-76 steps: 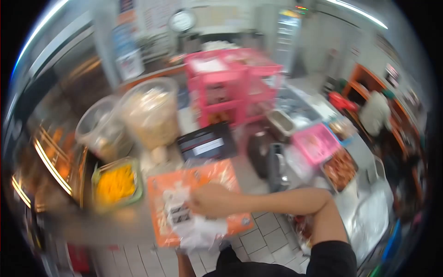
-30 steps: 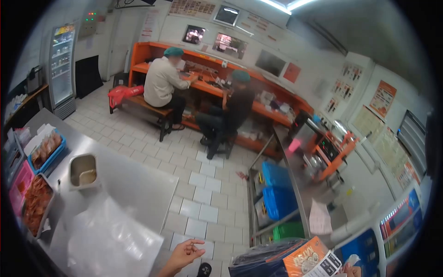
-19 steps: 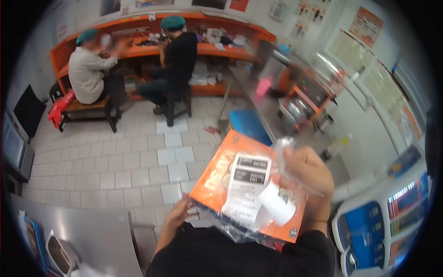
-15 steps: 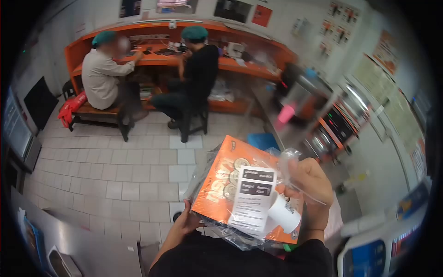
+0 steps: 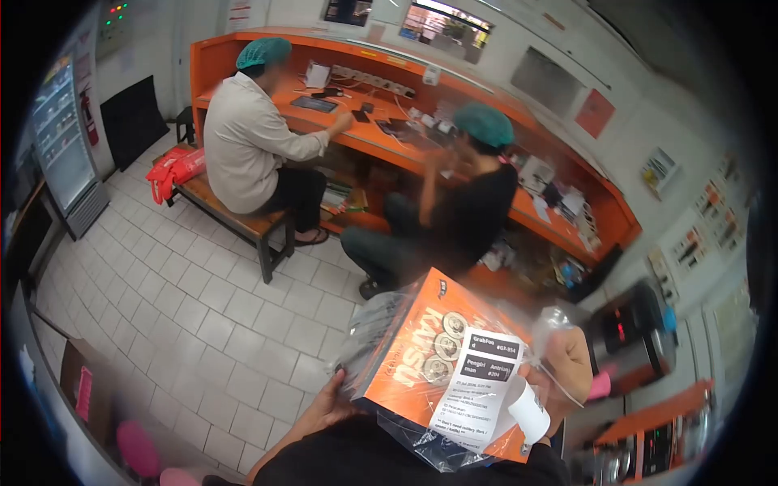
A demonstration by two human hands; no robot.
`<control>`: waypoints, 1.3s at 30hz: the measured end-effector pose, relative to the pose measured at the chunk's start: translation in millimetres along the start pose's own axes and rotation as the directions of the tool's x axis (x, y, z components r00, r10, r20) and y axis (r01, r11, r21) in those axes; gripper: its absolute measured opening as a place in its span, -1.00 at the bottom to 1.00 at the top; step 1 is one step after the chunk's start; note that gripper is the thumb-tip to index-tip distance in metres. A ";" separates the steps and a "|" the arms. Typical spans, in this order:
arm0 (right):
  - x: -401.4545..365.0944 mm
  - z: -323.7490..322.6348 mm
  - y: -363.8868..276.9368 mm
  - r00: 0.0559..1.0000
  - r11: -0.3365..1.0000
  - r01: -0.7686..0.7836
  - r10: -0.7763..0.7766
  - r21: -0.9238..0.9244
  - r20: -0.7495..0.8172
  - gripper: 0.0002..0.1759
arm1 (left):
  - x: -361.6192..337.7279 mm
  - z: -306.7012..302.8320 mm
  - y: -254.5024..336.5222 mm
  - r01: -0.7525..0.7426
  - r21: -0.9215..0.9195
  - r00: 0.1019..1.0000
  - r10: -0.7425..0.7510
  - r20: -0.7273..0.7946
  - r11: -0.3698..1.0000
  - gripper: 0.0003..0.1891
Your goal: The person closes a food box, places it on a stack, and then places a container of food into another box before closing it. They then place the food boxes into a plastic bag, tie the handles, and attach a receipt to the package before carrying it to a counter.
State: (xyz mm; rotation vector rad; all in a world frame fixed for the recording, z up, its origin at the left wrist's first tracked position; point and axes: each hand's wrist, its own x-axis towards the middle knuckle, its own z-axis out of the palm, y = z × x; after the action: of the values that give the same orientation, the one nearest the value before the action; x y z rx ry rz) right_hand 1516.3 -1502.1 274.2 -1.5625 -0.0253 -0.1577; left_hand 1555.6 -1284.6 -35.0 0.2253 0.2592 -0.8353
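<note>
An orange food box (image 5: 413,364) lies tilted in a clear plastic bag (image 5: 373,324) in front of my chest. On its lid is a white printed order receipt (image 5: 478,385), whose lower end curls into a roll. My left hand (image 5: 328,405) is at the box's left edge, holding it from the side and below; some of its fingers are hidden underneath. My right hand (image 5: 567,364) is closed around the gathered top of the bag at the box's right side.
Two people in green hairnets sit at a long orange counter (image 5: 381,134), one on a wooden bench (image 5: 235,202). A red bag (image 5: 174,170) lies on the bench. A glass-door fridge (image 5: 69,138) stands at left. Dark machines (image 5: 636,332) are at right. Pale tiles (image 5: 203,324) cover the floor.
My view has swung right and closer to the counter, so the seated people appear larger. The bagged box has moved along with me, still in both hands.
</note>
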 end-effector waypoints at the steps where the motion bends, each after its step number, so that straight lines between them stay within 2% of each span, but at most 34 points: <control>1: 28.1 -7.9 8.8 0.995 0.999 0.008 -0.013 0.046 0.094 -0.52 | 20.8 -2.3 14.2 0.006 0.007 1.000 -0.005 -0.025 1.000 -0.17; 2: 35.4 -3.9 12.0 0.991 0.999 0.024 -0.030 0.046 0.129 -0.52 | 22.4 -8.1 20.1 -0.001 0.012 0.999 0.001 -0.037 1.000 -0.17; 4: 96.0 -16.6 29.1 0.973 0.996 -0.053 0.036 0.067 0.229 -0.52 | 65.8 -4.4 57.7 -0.011 -0.006 1.000 0.011 -0.012 1.000 -0.19; 5: 115.0 -12.9 39.9 0.993 0.999 0.025 -0.027 0.020 0.117 -0.49 | 81.1 0.1 79.0 0.007 0.005 1.000 -0.007 -0.031 1.000 -0.21; 7: 162.5 -16.3 51.7 0.994 1.000 0.016 -0.019 0.026 0.105 -0.48 | 111.5 12.1 118.0 0.029 0.038 0.999 -0.028 -0.039 0.999 -0.22; 8: 189.2 -17.3 54.2 0.994 0.999 0.023 -0.026 0.035 0.105 -0.47 | 125.7 16.9 139.0 -0.008 0.077 0.998 0.012 -0.058 0.997 -0.24; 10: 247.2 -19.8 55.8 0.989 0.994 -0.014 -0.001 0.105 0.148 -0.44 | 151.6 25.0 181.5 -0.075 0.144 0.990 0.091 -0.112 0.987 -0.28; 14: 357.3 -23.3 64.9 0.970 0.990 -0.048 0.015 0.131 0.242 -0.46 | 214.4 48.6 263.1 -0.071 0.123 0.995 0.079 -0.064 0.990 -0.29; 15: 382.1 -17.1 69.1 0.977 0.988 -0.038 0.005 0.150 0.215 -0.46 | 228.6 51.1 283.4 -0.079 0.112 0.993 0.089 -0.083 0.991 -0.29; 16: 367.8 -3.5 69.4 0.982 0.986 -0.018 -0.014 0.166 0.189 -0.47 | 214.9 45.4 283.5 -0.093 0.105 0.990 0.103 -0.092 0.990 -0.30; 17: 401.6 -2.0 74.5 0.982 0.984 -0.049 0.017 0.174 0.186 -0.48 | 238.4 51.7 309.4 -0.076 0.063 0.990 0.083 -0.117 0.995 -0.38; 18: 415.2 -0.6 86.1 0.989 0.981 -0.054 0.028 0.184 0.144 -0.48 | 251.2 50.4 323.9 -0.093 0.075 0.987 0.101 -0.122 0.993 -0.38; 20: 443.6 23.1 96.1 0.995 0.990 0.055 -0.043 0.132 -0.089 -0.49 | 276.9 42.3 360.9 -0.029 0.088 0.976 0.047 -0.211 0.996 -0.48; 21: 461.1 29.2 107.5 0.995 0.987 0.071 -0.059 0.144 -0.081 -0.49 | 286.9 42.5 386.2 0.074 0.106 0.991 -0.062 -0.116 0.992 -0.56; 22: 475.4 30.7 116.7 0.995 0.986 0.052 -0.038 0.156 -0.094 -0.50 | 294.7 42.5 405.1 0.064 0.114 0.992 -0.051 -0.112 0.991 -0.56; 24: 508.7 28.4 131.4 0.997 0.977 0.052 -0.040 0.205 -0.062 -0.52 | 320.2 47.7 440.9 0.317 0.084 0.948 -0.318 -0.004 0.945 -0.54; 25: 524.5 3.6 162.0 0.987 0.994 0.079 -0.068 0.076 -0.142 -0.63 | 338.6 36.8 454.9 0.221 0.142 0.973 -0.209 -0.094 0.965 -0.52; 26: 539.7 -18.2 187.0 0.969 0.994 0.090 -0.101 -0.058 -0.225 -0.70 | 349.7 46.9 473.6 0.207 0.139 0.978 -0.198 -0.071 0.969 -0.52; 28: 563.8 -15.5 183.5 0.960 0.989 0.126 -0.140 -0.072 -0.241 -0.69 | 362.2 75.7 509.7 0.268 0.207 0.963 -0.257 -0.077 0.941 -0.52; 29: 573.7 -12.0 180.2 0.950 0.988 0.144 -0.156 -0.062 -0.272 -0.68 | 370.9 85.6 525.9 0.299 0.161 0.952 -0.307 0.023 0.941 -0.55; 30: 579.3 -0.8 171.7 0.951 0.988 0.140 -0.150 -0.058 -0.269 -0.68 | 376.3 94.0 536.1 0.297 0.157 0.953 -0.304 0.018 0.942 -0.55; 32: 600.1 23.5 144.0 0.954 0.984 0.117 -0.150 -0.138 -0.261 -0.63 | 396.7 108.7 554.1 0.242 0.162 0.965 -0.220 -0.145 0.957 -0.56; 33: 613.8 32.2 130.6 0.952 0.975 0.127 -0.172 -0.184 -0.253 -0.57 | 413.5 95.4 564.3 0.257 0.197 0.958 -0.222 -0.183 0.946 -0.54; 34: 623.7 37.3 117.3 0.951 0.971 0.142 -0.188 -0.191 -0.246 -0.57 | 424.7 97.3 572.5 0.246 0.278 0.967 -0.217 -0.130 0.929 -0.50; 37: 651.5 47.2 81.9 0.999 0.958 0.014 -0.026 -0.288 -0.036 -0.60 | 436.4 123.4 581.4 0.153 0.328 0.982 -0.106 -0.155 0.932 -0.43; 38: 659.7 52.0 80.8 1.000 0.953 0.007 -0.015 -0.304 -0.025 -0.60 | 442.3 120.1 586.0 0.150 0.307 0.983 -0.108 -0.149 0.940 -0.43; 39: 667.5 60.6 83.6 0.990 0.971 0.076 -0.101 -0.227 -0.101 -0.61 | 448.8 113.7 590.8 0.219 0.331 0.971 -0.173 -0.165 0.918 -0.43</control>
State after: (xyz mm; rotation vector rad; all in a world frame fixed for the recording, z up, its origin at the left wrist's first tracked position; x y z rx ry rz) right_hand 2191.7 -1498.0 269.2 -1.7751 0.0115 -0.3283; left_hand 2304.9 -1247.8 -12.2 0.5964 0.2598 -1.0671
